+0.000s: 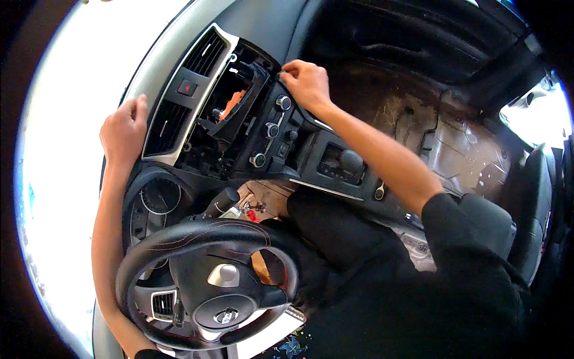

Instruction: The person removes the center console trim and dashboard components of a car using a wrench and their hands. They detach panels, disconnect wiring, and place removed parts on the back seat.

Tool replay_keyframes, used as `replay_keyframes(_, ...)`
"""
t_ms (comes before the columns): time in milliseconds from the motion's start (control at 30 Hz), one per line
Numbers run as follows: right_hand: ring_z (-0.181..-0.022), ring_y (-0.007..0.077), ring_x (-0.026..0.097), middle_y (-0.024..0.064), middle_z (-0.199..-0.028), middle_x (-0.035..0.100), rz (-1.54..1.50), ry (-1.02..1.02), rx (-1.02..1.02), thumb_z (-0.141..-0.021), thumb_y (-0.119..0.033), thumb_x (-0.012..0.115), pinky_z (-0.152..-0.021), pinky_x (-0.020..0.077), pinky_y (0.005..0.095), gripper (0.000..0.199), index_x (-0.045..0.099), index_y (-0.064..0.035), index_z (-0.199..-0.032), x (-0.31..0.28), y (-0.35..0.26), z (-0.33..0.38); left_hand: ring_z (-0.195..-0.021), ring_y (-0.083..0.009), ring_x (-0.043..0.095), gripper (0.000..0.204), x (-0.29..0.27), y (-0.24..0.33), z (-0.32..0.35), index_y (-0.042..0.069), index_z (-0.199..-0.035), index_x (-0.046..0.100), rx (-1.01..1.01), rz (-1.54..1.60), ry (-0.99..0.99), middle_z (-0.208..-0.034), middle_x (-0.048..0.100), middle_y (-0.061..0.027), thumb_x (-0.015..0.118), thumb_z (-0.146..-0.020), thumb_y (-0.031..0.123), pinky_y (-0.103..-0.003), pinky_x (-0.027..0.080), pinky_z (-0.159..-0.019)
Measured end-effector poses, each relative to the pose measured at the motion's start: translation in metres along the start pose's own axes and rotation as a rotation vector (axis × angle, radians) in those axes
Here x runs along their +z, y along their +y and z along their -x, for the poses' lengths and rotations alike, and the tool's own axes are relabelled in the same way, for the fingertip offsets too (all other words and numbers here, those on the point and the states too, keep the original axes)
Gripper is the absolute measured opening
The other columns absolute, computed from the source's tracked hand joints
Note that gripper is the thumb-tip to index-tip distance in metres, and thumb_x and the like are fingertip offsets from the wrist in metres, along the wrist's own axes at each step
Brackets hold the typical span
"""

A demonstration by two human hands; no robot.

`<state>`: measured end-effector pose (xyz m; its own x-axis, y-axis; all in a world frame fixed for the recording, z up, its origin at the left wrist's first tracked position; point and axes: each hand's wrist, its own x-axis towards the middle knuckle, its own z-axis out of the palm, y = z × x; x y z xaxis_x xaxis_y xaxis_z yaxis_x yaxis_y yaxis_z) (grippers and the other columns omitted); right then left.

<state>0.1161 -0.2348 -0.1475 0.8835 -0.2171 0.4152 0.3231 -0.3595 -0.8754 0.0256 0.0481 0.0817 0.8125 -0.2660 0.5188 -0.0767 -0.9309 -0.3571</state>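
Note:
At the left, over the top of the dashboard [146, 66], my left hand [122, 131] is closed beside the silver-edged air vent panel [187, 102]. Its curled fingers partly hide each other, so I cannot make out anything in them. My right hand [306, 84] reaches across the centre console, fingertips pinched together at the far end of the climate control panel [266, 140], which carries several round knobs. A small dark bit shows at those fingertips, too small to name. Between my hands lies an uncovered opening in the dash, with black brackets and an orange piece [232, 106] inside.
The steering wheel [203, 226] is close in front of me, below my left forearm. A gear lever [350, 160] stands on the console under my right forearm. Beyond it the passenger-side floor [445, 155] is bare metal, with a dark seat [541, 203] behind.

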Motion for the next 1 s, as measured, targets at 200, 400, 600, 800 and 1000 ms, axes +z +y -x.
replay_keyframes(200,-0.081,0.0349,0.070,0.0167,-0.086,0.072,0.058,-0.055,-0.328,-0.084,-0.018,0.069,-0.077,0.0558,0.0427,0.018,0.071,-0.0055,-0.097,0.025,0.036,-0.015,-0.063,-0.0401,0.064,0.042,0.014,-0.003,0.009,0.000,-0.075,0.061,0.095,-0.067,-0.115,-0.065,0.060,-0.0227,0.050,-0.101,0.032,-0.049,0.049,-0.061)
replay_keyframes(400,-0.077,0.0344,0.069,0.0156,-0.084,0.072,0.114,-0.059,-0.463,-0.085,-0.021,0.069,-0.072,0.0552,0.0428,0.016,0.071,-0.0087,-0.095,0.026,0.048,-0.016,-0.057,-0.0397,0.058,0.045,0.026,-0.014,0.004,-0.003,-0.075,0.062,0.040,0.122,-0.131,-0.064,0.057,-0.0243,0.050,-0.101,0.032,-0.047,0.045,-0.058)
replay_keyframes(600,-0.077,0.0333,0.070,0.0147,-0.082,0.072,0.081,-0.037,-0.391,-0.084,-0.023,0.069,-0.073,0.0548,0.0429,0.016,0.073,-0.0103,-0.094,0.027,0.047,-0.018,-0.055,-0.0381,0.056,0.046,0.028,-0.013,0.003,-0.003,-0.071,0.059,-0.010,0.195,-0.123,-0.062,0.054,-0.0233,0.052,-0.101,0.031,-0.044,0.042,-0.056)
replay_keyframes(800,-0.078,0.0328,0.070,0.0142,-0.081,0.072,0.052,-0.046,-0.403,-0.084,-0.023,0.070,-0.073,0.0549,0.0426,0.017,0.073,-0.0101,-0.094,0.028,0.048,-0.019,-0.052,-0.0362,0.053,0.045,0.029,-0.015,0.002,-0.004,-0.072,0.059,-0.019,0.210,-0.132,-0.061,0.052,-0.0228,0.052,-0.101,0.031,-0.044,0.041,-0.056)
replay_keyframes(1000,-0.077,0.0331,0.069,0.0145,-0.082,0.071,-0.003,-0.042,-0.478,-0.084,-0.021,0.071,-0.070,0.0552,0.0412,0.016,0.072,-0.0089,-0.095,0.027,0.053,-0.020,-0.054,-0.0378,0.054,0.045,0.030,-0.014,0.005,-0.004,-0.071,0.058,-0.039,0.224,-0.105,-0.061,0.053,-0.0235,0.053,-0.099,0.031,-0.045,0.041,-0.056)
